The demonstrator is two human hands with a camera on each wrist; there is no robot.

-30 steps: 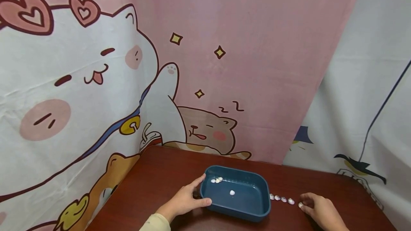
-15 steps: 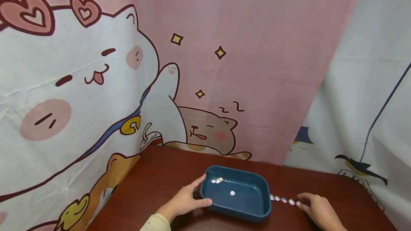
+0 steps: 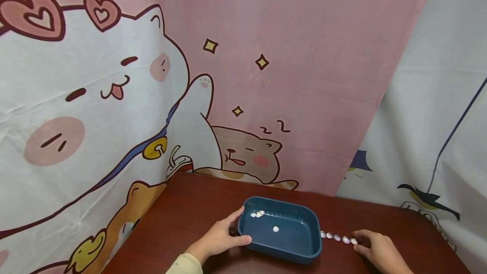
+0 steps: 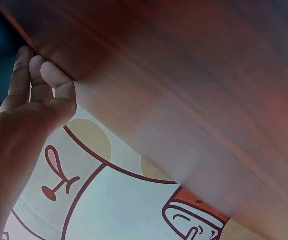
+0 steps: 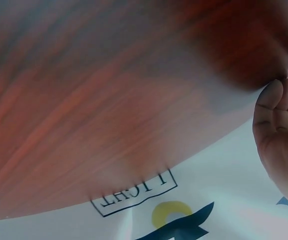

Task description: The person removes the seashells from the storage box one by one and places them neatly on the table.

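The right hand [image 3: 376,246] has its fingers pinched narrowly on a small whitish rounded shell [image 3: 354,241]. Leftward from them, a row of four similar shells [image 3: 337,237] points across the reddish-brown wooden counter [image 3: 201,200] toward a rectangular blue plastic tray [image 3: 298,238], its far end touched by the left hand [image 3: 218,236], fingers spread wide.
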